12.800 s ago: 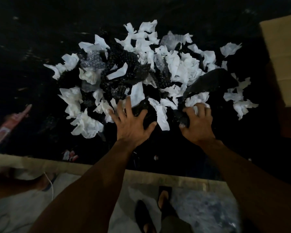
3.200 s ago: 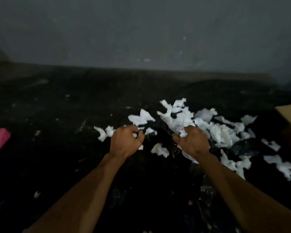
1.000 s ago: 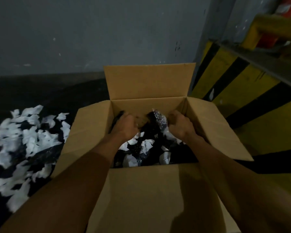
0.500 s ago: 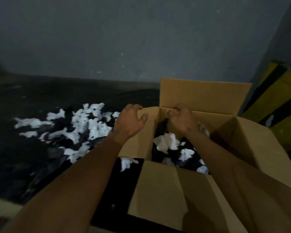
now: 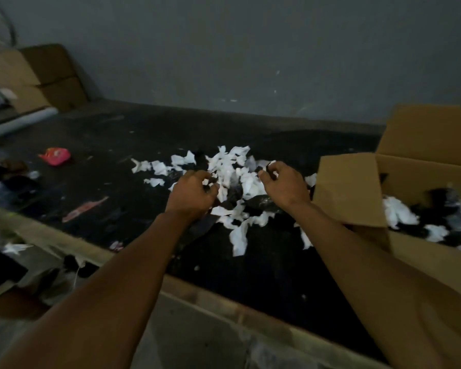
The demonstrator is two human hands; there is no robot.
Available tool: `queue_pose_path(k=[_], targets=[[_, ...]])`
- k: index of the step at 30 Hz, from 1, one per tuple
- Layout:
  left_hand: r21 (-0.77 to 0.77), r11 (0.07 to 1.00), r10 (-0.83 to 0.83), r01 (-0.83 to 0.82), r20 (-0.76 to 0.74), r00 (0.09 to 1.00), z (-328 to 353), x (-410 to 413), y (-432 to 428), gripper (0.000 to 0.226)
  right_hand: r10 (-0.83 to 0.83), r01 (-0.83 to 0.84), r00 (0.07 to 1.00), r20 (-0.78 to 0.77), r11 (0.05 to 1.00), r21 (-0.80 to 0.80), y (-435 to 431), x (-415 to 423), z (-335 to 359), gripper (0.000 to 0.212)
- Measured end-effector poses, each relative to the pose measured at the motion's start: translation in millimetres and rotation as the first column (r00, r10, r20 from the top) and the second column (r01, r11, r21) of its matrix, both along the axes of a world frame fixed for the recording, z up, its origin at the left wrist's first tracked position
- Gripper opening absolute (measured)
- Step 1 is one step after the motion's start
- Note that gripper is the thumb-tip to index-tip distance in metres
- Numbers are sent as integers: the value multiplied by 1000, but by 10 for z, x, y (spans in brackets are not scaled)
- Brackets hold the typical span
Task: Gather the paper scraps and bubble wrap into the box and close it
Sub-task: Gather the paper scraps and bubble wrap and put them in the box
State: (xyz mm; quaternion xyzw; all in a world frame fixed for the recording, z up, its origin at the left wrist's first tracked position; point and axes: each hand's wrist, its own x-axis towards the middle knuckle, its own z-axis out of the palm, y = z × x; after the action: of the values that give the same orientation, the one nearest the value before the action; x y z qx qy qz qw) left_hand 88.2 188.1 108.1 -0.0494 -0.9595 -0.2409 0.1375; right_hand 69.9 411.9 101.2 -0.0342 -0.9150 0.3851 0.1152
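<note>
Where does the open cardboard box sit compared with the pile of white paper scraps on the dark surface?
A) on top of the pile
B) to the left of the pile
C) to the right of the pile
C: the box stands at the right edge of the view, and the paper scraps lie to its left.

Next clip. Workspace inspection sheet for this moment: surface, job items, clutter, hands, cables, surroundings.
Surface: dark table, scuffed.
Job's things: white paper scraps piled mid-table, dark bubble wrap among them; box on the right, flaps open, partly filled.
Clutter: pink wrapper far left; flat red wrapper near the front edge.
Hands: left hand and right hand over the pile, fingers curled; grip unclear.
Cables: one thin pale cord, it seems, below the table edge.
Surroundings: grey wall; stacked cartons far left.
</note>
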Motion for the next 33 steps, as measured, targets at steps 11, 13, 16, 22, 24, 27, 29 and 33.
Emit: queue_pose_path(k=[11,13,16,22,24,27,29,33], targets=[[-15,949,-305,314,204,930,-1143,137,-114,34,-291,255,925,243,952,167,-224,517,-1207,45],[-48,915,-376,401,258,890,-1366,118,75,37,-332,285,916,226,933,218,-42,497,-1353,45],[-110,886,-407,451,281,869,-1628,19,268,57,-378,305,905,196,896,323,204,368,-1516,52],[-204,850,-402,486,343,849,-1912,-528,514,89,-391,238,895,216,826,510,436,-106,-1688,74],[-180,869,-364,461,401,841,-2036,-713,569,91,-355,174,891,283,843,509,483,-295,-1741,77],[-216,874,-352,436,339,873,-2271,-806,556,86,-332,112,870,365,854,509,553,-497,-1915,80],[-225,886,-367,405,191,910,-2398,-834,548,74,-336,83,855,394,841,535,583,-554,-2109,79],[-202,930,-302,307,53,952,-2458,-963,616,43,-364,323,930,-42,759,565,473,-491,-2299,53]])
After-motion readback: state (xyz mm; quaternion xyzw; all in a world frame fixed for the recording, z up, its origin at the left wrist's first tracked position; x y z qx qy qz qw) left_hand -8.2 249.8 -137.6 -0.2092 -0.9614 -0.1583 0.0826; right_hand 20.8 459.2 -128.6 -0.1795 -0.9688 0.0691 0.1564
